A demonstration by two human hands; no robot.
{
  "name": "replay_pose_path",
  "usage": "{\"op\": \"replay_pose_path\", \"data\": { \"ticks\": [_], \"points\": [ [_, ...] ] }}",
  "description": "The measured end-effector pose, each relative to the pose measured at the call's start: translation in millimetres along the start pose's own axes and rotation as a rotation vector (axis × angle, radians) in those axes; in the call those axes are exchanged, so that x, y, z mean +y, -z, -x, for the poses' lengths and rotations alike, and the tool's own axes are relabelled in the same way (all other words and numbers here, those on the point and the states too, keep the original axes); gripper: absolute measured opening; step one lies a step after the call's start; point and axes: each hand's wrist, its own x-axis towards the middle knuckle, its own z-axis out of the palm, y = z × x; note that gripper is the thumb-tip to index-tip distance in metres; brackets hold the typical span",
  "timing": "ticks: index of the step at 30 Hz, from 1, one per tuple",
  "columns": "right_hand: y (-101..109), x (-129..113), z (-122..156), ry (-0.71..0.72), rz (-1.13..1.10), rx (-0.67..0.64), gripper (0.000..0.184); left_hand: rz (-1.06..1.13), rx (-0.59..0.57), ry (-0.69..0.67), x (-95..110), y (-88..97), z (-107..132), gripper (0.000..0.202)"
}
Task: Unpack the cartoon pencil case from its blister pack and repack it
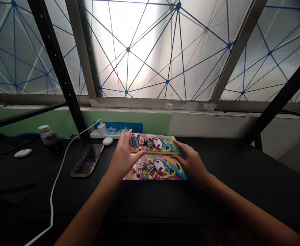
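A flat colourful cartoon-printed box rests on the black desk, with a matching colourful printed sheet or lid lying flat just in front of it. My left hand is at the box's left end, fingers stretched out along its edge. My right hand is at the right end of the box and sheet, fingers spread and touching them. Neither hand is closed round anything.
A phone lies left of my left hand. A white cable runs from a power strip down across the desk. A small white case, a white-capped bottle and another white case sit at the back left.
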Motion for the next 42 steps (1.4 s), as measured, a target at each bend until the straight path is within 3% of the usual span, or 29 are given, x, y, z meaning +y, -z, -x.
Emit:
{"op": "replay_pose_path", "data": {
  "ticks": [3,5,8,9,13,17,20,24,28,31,35,39,42],
  "points": [
    [-15,7,-38,0.006,0.009,-0.027,0.057,-0.111,-0.041,-0.007,-11,1.8,-41,0.083],
    [-28,13,-50,0.020,0.010,-0.056,0.056,-0.217,-0.064,-0.003,-25,-5.1,-52,0.080],
    [-48,23,-48,0.045,0.025,-0.126,0.053,-0.312,-0.101,0.014,-48,-21.9,-46,0.079],
    [-53,26,-44,0.054,0.034,-0.154,0.051,-0.396,-0.170,0.019,-55,-27.2,-41,0.076],
    [-61,28,-29,0.064,0.088,-0.231,0.053,-0.469,-0.271,0.017,-65,-38.5,-29,0.069],
    [-59,17,-25,0.075,0.325,-0.298,0.061,-0.573,-0.330,-0.027,-60,-38.2,-27,0.068],
    [-56,5,-25,0.116,0.460,-0.300,0.068,-0.669,-0.303,-0.089,-49,-39.2,-27,0.067],
    [-49,-20,-21,0.331,0.298,-0.250,0.064,-0.646,-0.246,-0.160,-26,-47.8,-35,0.059],
    [-46,-52,-9,0.484,0.000,-0.425,0.048,-0.570,-0.315,-0.148,-5,-64.1,-61,0.054],
    [-48,-65,-3,0.420,-0.080,-0.644,0.060,-0.538,-0.359,-0.160,0,-78.2,-78,0.056],
    [-48,-62,-4,0.242,-0.069,-0.832,0.088,-0.493,-0.443,-0.187,-12,-89.5,-82,0.058],
    [-44,-56,-9,0.149,-0.088,-0.924,0.094,-0.491,-0.462,-0.177,-35,-82.5,-67,0.063],
    [-42,-56,-11,0.123,-0.096,-0.913,0.088,-0.545,-0.391,-0.198,-47,-67.2,-53,0.059]
  ]
}}
